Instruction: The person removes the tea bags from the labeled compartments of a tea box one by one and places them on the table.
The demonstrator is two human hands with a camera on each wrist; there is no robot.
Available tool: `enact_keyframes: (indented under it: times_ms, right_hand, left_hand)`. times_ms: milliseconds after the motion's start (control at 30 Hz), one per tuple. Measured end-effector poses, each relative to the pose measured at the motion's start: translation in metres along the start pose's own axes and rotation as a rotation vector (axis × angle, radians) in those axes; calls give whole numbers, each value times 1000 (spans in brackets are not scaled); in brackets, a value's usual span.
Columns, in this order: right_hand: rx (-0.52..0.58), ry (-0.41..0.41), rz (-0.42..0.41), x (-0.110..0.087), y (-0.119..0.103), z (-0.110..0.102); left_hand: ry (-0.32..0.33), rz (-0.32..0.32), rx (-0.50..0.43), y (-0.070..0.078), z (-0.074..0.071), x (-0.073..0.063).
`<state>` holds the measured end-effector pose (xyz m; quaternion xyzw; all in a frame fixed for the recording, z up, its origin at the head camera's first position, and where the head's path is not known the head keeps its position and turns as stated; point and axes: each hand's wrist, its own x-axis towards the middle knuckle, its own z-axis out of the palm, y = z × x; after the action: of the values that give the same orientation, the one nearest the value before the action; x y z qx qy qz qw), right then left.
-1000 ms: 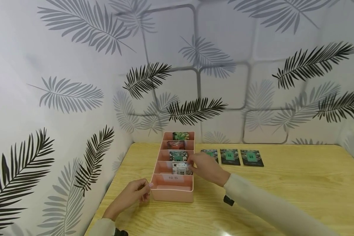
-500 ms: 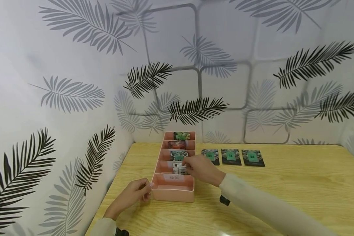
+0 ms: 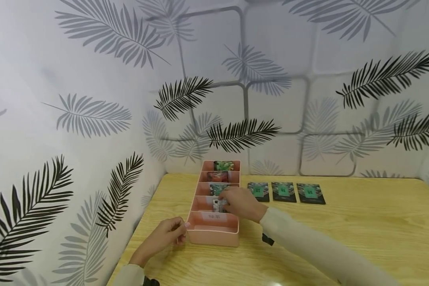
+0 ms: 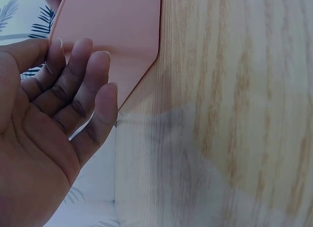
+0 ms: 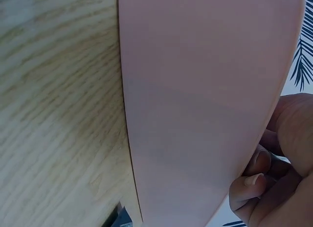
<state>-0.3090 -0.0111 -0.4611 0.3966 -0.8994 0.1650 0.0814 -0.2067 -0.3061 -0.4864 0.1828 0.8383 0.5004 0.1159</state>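
A long pink divided box [image 3: 213, 238] stands on the table, with its rim seen close up in both wrist views. My left hand [image 3: 166, 234] pinches the box's near left corner between thumb and index finger; the other fingers [image 4: 101, 102] bend loosely beside the wall. Over the box's right rim reaches my right hand [image 3: 243, 204], fingers curled at a white printed packet [image 3: 216, 204] in the second compartment from the front. Its fingertips partly cover the packet. Behind it sit a green-and-dark packet [image 3: 218, 189], a red packet [image 3: 218, 176] and a green-yellow packet [image 3: 224, 165], each in its own compartment.
Right of the box, three dark packets with green labels lie in a row: a near one [image 3: 258, 192], a middle one [image 3: 284, 192] and a far one [image 3: 310, 193]. The wooden table [image 3: 343, 230] meets a leaf-patterned wall [image 3: 271, 151] behind and at left.
My right hand has shifted left across the white packet, covering more of it. My left hand stays at the box corner. The whole scene slides slightly right as the head view turns.
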Motion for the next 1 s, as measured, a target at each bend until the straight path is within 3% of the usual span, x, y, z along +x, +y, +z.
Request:
enact_keyframes:
  times_ms: [333,533,767,1000]
  right_hand:
    - [147,-23,28,-3,1,-11]
    - [185,-70,-14,-10,6,-16]
    - [224,-65,-40,-17,12,-18]
    - [257,-71,51,-18,10,-19]
  left_hand:
    - [15,5,12,0,0,2]
    - [11,-3,2,-1,0,0]
    - [13,-12,11,-1,-1,1]
    - [13,-25,-10,-1,1,1]
